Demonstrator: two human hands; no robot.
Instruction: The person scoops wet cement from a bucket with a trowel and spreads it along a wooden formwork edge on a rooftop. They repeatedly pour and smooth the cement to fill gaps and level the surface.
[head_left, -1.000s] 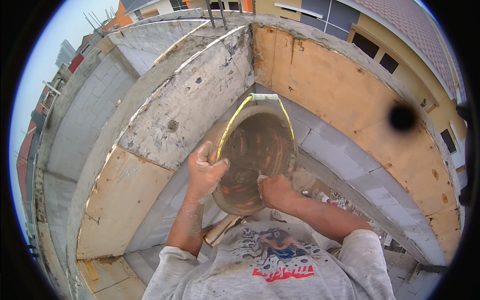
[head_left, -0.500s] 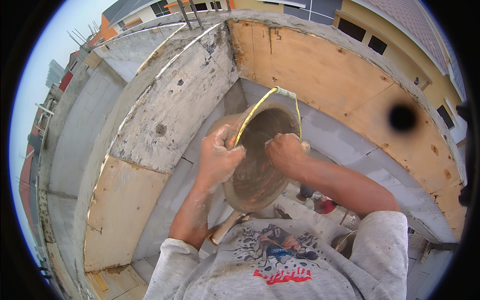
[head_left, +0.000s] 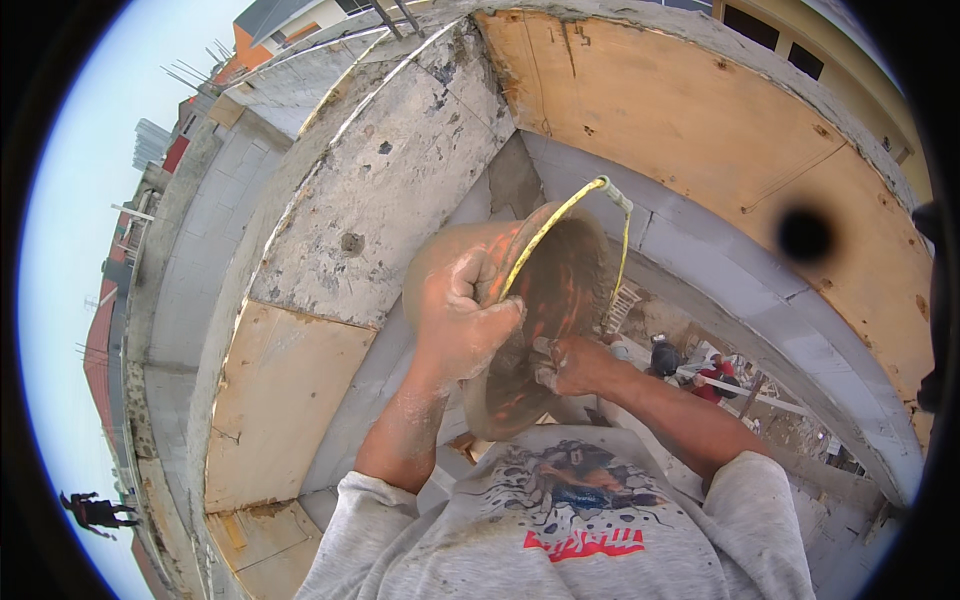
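Observation:
A mortar-caked bucket (head_left: 436,250) is tipped on its side before me, its mouth turned to the right. Its yellow handle (head_left: 545,222) with a pale grip stands up over the mouth. My left hand (head_left: 468,318) is closed over the near left rim, thumb along the edge. My right hand (head_left: 578,366) is at the mouth with its fingers curled; a small pale end shows beside it, but what it holds is hidden. Grey residue and orange patches cover the bucket's inner wall (head_left: 560,290).
Wooden formwork panels (head_left: 690,120) and a stained panel (head_left: 370,180) meet in a corner beyond the bucket. Grey block walls (head_left: 700,240) run below them. Down to the right, a person in red (head_left: 712,378) is on the lower level. Upright rebar (head_left: 385,18) sticks up at the far left.
The bucket has turned so its mouth faces more to the right. My right hand has moved lower, toward the bucket's lower rim. My left hand keeps its hold; the view has shifted.

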